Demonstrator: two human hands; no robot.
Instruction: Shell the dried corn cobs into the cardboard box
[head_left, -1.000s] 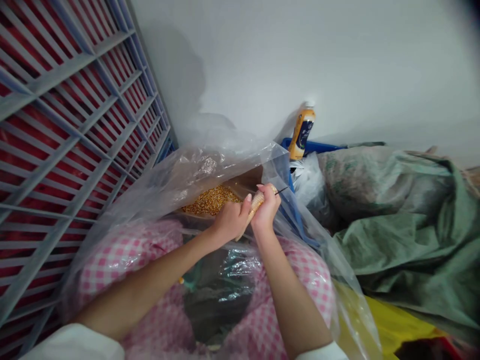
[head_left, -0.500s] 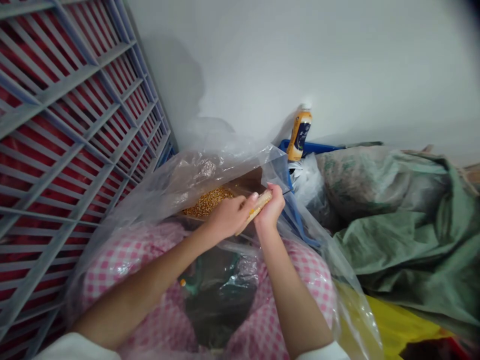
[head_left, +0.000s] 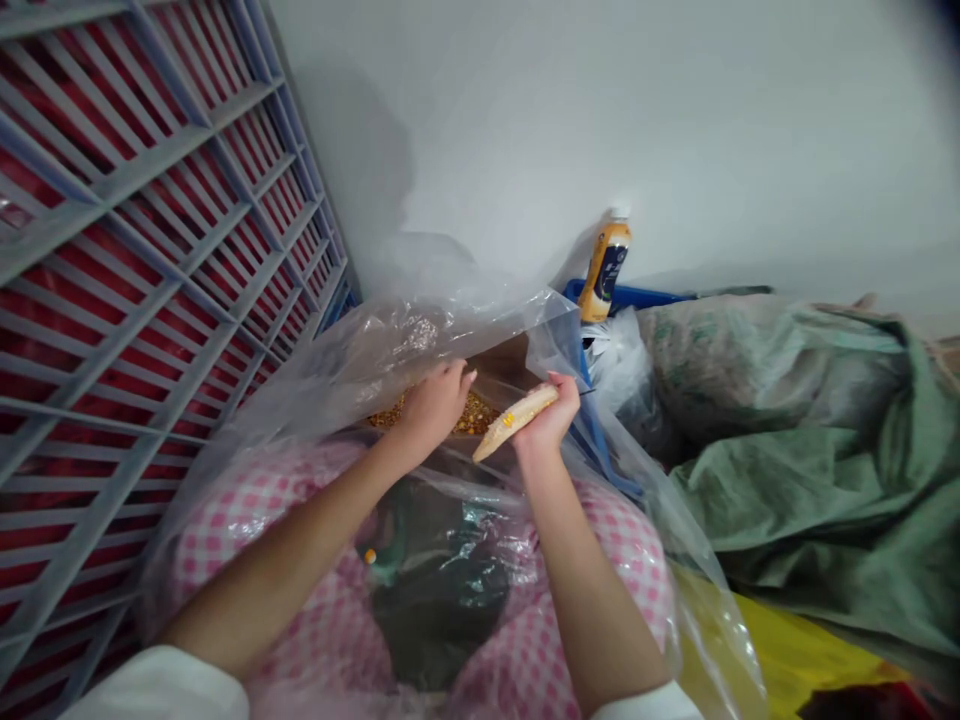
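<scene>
At the left, a slatted crate [head_left: 154, 163] is standing beside the clear plastic bag [head_left: 360, 360]. Our left hand [head_left: 435, 405] is covering part of the loose kernels [head_left: 478, 412], fingers half curled; we cannot tell whether it is holding any. Just to its right, our right hand [head_left: 551, 425] is gripping a mostly bare corn cob [head_left: 517, 420], a few kernels clinging. We are, we judge, finishing its shelling; the next move is calling for the left thumb against those clinging kernels.
</scene>
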